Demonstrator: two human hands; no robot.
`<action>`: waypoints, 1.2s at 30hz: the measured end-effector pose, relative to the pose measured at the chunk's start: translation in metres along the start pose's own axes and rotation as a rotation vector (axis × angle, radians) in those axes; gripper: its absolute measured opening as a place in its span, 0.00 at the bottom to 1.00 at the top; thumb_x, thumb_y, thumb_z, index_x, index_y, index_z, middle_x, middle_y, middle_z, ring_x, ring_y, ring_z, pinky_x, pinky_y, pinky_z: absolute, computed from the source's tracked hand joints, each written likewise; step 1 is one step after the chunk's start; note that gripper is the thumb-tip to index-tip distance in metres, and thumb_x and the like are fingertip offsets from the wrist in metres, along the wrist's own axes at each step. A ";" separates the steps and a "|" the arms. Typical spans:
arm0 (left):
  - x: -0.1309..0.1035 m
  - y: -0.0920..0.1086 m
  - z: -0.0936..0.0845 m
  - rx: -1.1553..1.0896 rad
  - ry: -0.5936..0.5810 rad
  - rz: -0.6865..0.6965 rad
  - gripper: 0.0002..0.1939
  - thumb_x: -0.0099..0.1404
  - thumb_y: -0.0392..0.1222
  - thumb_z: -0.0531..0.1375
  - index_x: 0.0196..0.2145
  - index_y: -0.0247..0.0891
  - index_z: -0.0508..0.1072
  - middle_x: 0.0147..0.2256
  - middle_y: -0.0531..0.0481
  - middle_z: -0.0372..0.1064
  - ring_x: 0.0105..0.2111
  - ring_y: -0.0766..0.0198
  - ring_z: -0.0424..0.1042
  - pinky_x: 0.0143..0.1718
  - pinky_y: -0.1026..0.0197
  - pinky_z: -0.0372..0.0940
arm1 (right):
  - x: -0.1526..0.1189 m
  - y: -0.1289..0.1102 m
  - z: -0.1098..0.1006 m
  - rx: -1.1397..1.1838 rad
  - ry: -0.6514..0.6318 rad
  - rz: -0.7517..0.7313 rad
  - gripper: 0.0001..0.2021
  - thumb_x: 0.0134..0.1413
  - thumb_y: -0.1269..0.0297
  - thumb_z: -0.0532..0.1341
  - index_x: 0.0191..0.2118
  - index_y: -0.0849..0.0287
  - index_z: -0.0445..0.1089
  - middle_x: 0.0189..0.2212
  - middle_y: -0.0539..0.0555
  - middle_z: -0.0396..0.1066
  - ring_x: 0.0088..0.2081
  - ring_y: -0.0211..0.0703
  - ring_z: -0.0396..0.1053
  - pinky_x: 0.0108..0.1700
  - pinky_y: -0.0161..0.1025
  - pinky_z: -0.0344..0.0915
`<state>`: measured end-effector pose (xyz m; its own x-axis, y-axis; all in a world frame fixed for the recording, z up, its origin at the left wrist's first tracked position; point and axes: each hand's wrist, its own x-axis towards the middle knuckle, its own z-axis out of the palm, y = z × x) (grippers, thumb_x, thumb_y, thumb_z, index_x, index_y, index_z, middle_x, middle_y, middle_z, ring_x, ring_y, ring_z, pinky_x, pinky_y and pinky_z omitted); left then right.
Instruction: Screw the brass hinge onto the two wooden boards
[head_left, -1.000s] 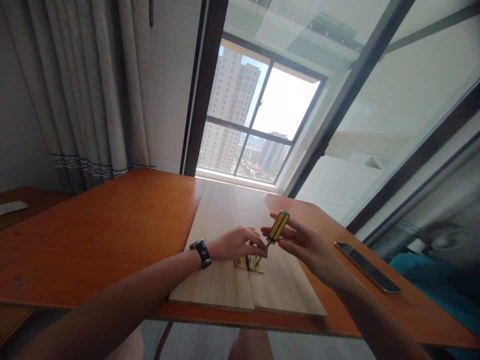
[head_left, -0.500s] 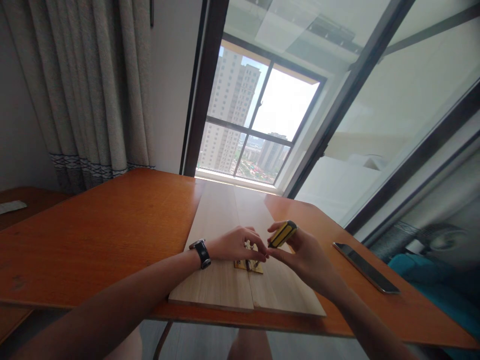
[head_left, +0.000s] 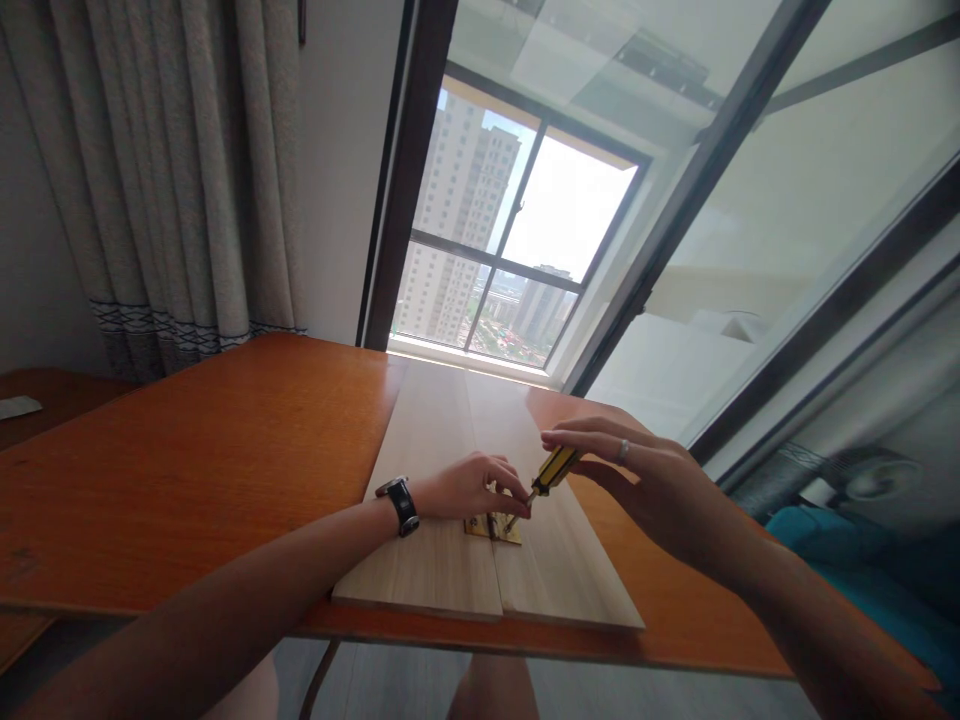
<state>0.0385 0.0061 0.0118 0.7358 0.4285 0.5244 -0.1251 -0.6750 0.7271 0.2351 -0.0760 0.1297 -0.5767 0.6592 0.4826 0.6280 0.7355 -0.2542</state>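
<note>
My right hand (head_left: 630,465) holds a screwdriver (head_left: 556,468) by its yellow and black handle, the fingers reaching over the handle's top. The shaft slants down to the left toward a brass hinge (head_left: 493,528). My left hand (head_left: 487,487), with a black watch at the wrist, pinches around the shaft near its lower end; whether a screw is also between the fingertips is hidden. The hinge lies across the seam of two pale wooden boards (head_left: 427,570), set side by side. Small screws appear to stand in the hinge.
The boards lie on an orange-brown wooden table (head_left: 300,430), close to its front edge. A large window (head_left: 525,220) rises behind it. At the left hangs a grey curtain (head_left: 187,180); a teal piece of furniture (head_left: 817,540) stands beyond the right side.
My right hand has shifted up and right around the screwdriver handle, its fingers now over the top, and its forearm covers the phone seen earlier. My left hand stays nearly in place.
</note>
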 end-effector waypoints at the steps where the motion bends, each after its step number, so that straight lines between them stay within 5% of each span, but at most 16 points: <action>1: 0.000 0.000 0.000 0.000 0.004 -0.002 0.12 0.63 0.46 0.64 0.34 0.35 0.82 0.32 0.45 0.75 0.39 0.60 0.69 0.43 0.62 0.62 | 0.002 0.000 -0.004 -0.030 -0.023 -0.032 0.15 0.62 0.63 0.59 0.53 0.46 0.73 0.48 0.54 0.76 0.48 0.51 0.74 0.48 0.44 0.73; 7: -0.001 0.003 -0.001 0.011 -0.014 -0.057 0.12 0.62 0.48 0.66 0.37 0.36 0.81 0.36 0.46 0.76 0.41 0.60 0.68 0.43 0.62 0.61 | 0.014 -0.002 -0.010 -0.209 -0.083 -0.083 0.10 0.59 0.55 0.62 0.42 0.52 0.76 0.35 0.54 0.77 0.32 0.43 0.75 0.34 0.38 0.68; 13: 0.001 0.002 0.000 -0.042 -0.004 -0.005 0.13 0.61 0.49 0.66 0.33 0.34 0.82 0.35 0.46 0.74 0.37 0.62 0.70 0.40 0.63 0.62 | 0.022 -0.007 0.000 -0.560 -0.085 -0.053 0.15 0.57 0.51 0.63 0.29 0.57 0.69 0.19 0.51 0.69 0.23 0.44 0.67 0.26 0.38 0.61; 20: 0.002 -0.003 -0.001 -0.056 -0.039 0.036 0.11 0.66 0.44 0.62 0.36 0.35 0.82 0.35 0.45 0.75 0.39 0.62 0.72 0.44 0.63 0.64 | 0.018 -0.004 -0.010 -0.267 -0.195 -0.204 0.13 0.67 0.63 0.54 0.54 0.52 0.69 0.50 0.56 0.73 0.49 0.44 0.73 0.48 0.39 0.70; 25: 0.001 -0.002 0.000 -0.036 -0.041 0.018 0.10 0.65 0.44 0.63 0.36 0.36 0.82 0.35 0.45 0.76 0.40 0.62 0.70 0.45 0.64 0.63 | 0.020 0.000 -0.019 -0.226 -0.256 -0.214 0.12 0.67 0.63 0.53 0.48 0.52 0.73 0.40 0.54 0.76 0.39 0.41 0.76 0.39 0.35 0.70; 32: 0.002 0.001 0.000 0.015 -0.036 0.045 0.11 0.64 0.46 0.64 0.36 0.36 0.82 0.33 0.46 0.75 0.39 0.62 0.69 0.44 0.63 0.62 | 0.030 -0.005 -0.009 -0.580 -0.276 -0.028 0.16 0.63 0.52 0.58 0.31 0.59 0.71 0.24 0.55 0.72 0.26 0.45 0.72 0.28 0.38 0.63; 36: 0.001 0.001 0.000 -0.002 -0.054 0.042 0.11 0.66 0.44 0.62 0.36 0.35 0.82 0.34 0.46 0.74 0.38 0.62 0.70 0.44 0.64 0.62 | 0.026 -0.005 -0.010 -0.431 -0.268 -0.120 0.13 0.65 0.55 0.56 0.42 0.58 0.72 0.38 0.59 0.75 0.38 0.47 0.74 0.37 0.40 0.69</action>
<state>0.0392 0.0056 0.0129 0.7646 0.3672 0.5297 -0.1577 -0.6903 0.7061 0.2223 -0.0642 0.1519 -0.7357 0.6329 0.2411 0.6750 0.7142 0.1851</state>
